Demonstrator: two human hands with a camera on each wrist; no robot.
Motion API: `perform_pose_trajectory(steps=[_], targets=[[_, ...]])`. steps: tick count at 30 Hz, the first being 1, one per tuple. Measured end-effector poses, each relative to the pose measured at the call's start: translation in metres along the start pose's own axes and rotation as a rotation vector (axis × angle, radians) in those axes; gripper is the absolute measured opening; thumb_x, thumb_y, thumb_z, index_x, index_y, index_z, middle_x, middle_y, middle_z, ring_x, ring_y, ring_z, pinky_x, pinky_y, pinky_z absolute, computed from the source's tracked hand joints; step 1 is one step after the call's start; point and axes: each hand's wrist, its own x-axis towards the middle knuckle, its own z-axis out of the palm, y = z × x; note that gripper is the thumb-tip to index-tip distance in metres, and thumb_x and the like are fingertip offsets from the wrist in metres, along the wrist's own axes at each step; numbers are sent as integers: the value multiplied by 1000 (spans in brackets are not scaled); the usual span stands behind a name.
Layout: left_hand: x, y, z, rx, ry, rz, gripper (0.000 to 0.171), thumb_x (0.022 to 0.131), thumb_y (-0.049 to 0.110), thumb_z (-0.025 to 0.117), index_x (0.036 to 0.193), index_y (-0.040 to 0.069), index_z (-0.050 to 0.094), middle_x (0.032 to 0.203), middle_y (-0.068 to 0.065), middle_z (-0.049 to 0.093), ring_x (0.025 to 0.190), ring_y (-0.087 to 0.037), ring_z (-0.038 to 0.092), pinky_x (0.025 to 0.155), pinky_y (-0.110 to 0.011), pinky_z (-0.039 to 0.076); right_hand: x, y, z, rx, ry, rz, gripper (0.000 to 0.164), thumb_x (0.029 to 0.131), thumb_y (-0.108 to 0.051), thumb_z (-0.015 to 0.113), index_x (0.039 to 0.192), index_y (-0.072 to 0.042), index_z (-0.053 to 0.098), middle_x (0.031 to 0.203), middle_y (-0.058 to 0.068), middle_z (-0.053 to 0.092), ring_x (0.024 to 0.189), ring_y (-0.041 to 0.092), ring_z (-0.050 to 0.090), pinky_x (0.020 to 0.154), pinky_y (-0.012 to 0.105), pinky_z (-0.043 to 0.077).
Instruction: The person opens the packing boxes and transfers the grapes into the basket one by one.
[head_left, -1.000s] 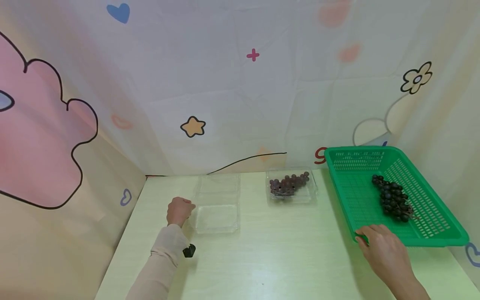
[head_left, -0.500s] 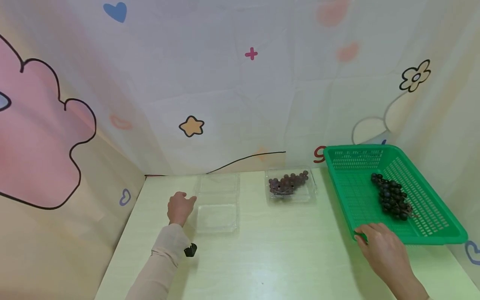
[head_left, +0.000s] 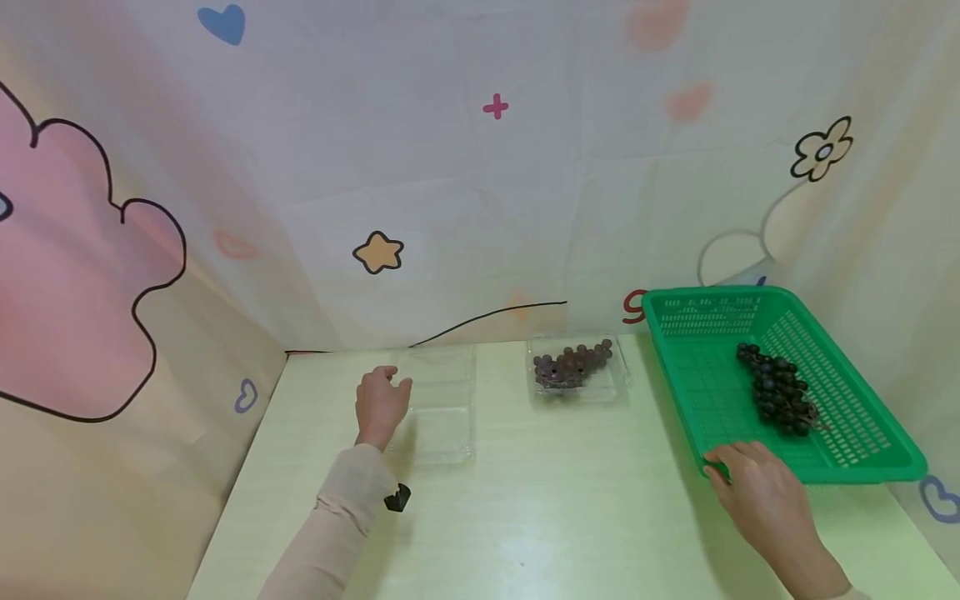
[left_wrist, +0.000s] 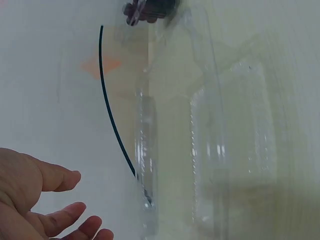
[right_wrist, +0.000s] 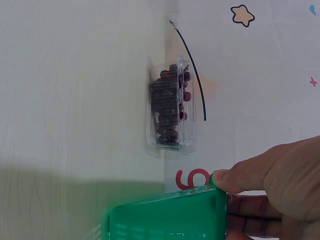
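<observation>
My left hand (head_left: 382, 406) hovers at the left side of an open clear plastic clamshell box (head_left: 442, 429), whose lid lies back toward the wall. Its thumb and fingers are spread apart with nothing between them, as the left wrist view shows. On the right, my right hand (head_left: 761, 496) grips the near left corner of a green plastic basket (head_left: 862, 475), the thumb (right_wrist: 226, 180) over the rim and the fingers below. A bunch of dark grapes (head_left: 776, 387) lies inside the basket.
Between the two stands a closed clear box (head_left: 615, 383) with reddish grapes (head_left: 573, 365) in it, near the back edge of the pale table (head_left: 525, 500). A printed curtain (head_left: 450, 167) hangs right behind the table and along both sides.
My left hand has opened from a curled pose and moved right and slightly away, over the clamshell's left edge. The right hand keeps its grip on the basket.
</observation>
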Motion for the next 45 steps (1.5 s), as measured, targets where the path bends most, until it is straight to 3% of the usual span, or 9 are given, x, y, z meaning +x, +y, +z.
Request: perform_pose_trajectory(steps=[8, 20, 31, 45], targets=[[-9, 29, 9, -93, -23, 58, 45, 101, 17, 64, 140, -5, 57, 139, -26, 56, 127, -45, 51, 103, -57, 44, -1, 0, 0, 3, 10, -5, 17, 76, 2, 85, 88, -5, 76, 88, 14, 71, 84, 38, 64, 62, 53, 54], [-24, 68, 36, -242, -80, 135, 45, 101, 17, 66, 141, -2, 57, 139, -21, 55, 121, -36, 56, 96, -49, 51, -2, -1, 1, 7, 39, -7, 17, 75, 2, 85, 88, -5, 76, 88, 13, 71, 84, 37, 64, 62, 52, 54], [-33, 82, 64, -260, -132, 174, 44, 101, 17, 67, 139, -4, 57, 135, -22, 58, 115, -35, 60, 94, -48, 53, 0, 0, 2, 9, 74, -27, 17, 74, 2, 86, 86, -5, 75, 85, 13, 71, 80, 36, 64, 60, 52, 53], [-41, 92, 94, -245, -246, 130, 52, 103, 23, 66, 144, -5, 51, 141, -26, 52, 124, -40, 58, 100, -51, 51, 0, 1, 2, 2, 58, -19, 17, 75, 2, 86, 87, -4, 76, 86, 13, 71, 81, 36, 64, 60, 51, 53]])
